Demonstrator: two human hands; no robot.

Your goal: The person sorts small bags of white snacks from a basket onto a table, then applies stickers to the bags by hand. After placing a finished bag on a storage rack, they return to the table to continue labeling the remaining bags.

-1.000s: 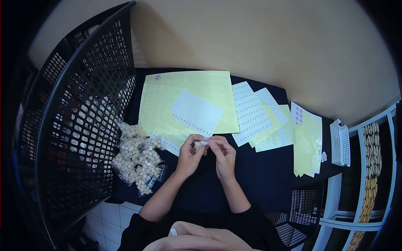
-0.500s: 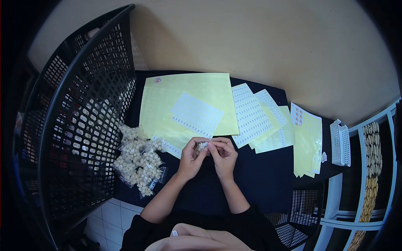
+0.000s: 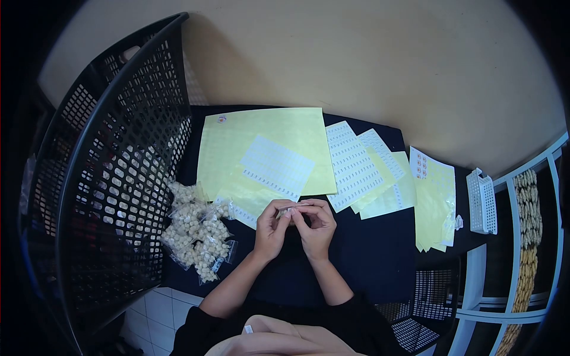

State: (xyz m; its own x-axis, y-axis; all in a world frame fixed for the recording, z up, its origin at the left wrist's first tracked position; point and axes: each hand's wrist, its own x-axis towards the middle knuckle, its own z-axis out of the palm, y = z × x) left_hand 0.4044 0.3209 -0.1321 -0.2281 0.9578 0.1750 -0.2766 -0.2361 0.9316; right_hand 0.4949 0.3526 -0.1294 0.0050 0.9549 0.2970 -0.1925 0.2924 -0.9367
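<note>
Both hands meet above the dark table at the lower edge of the yellow sheets. My left hand (image 3: 271,232) pinches one side of a small clear bag (image 3: 285,211) with pale contents, mostly hidden by the fingers. My right hand (image 3: 316,230) is closed on the other side of the same bag, its thumb near the left one. Just beyond the hands lies a white label sheet (image 3: 278,166) on a large yellow sheet (image 3: 222,142). To the left is a pile of clear bags with pale, lumpy pieces (image 3: 199,234).
A tall black perforated basket (image 3: 113,178) stands at the left. More label sheets (image 3: 356,172) and yellow backing sheets (image 3: 434,207) lie to the right, beside a small white basket (image 3: 482,202). Another black crate (image 3: 430,296) is at lower right, near a pale blue rack (image 3: 504,314).
The fingers have shifted slightly around the small bag, and less of its pale contents shows between them. The camera view has moved a little.
</note>
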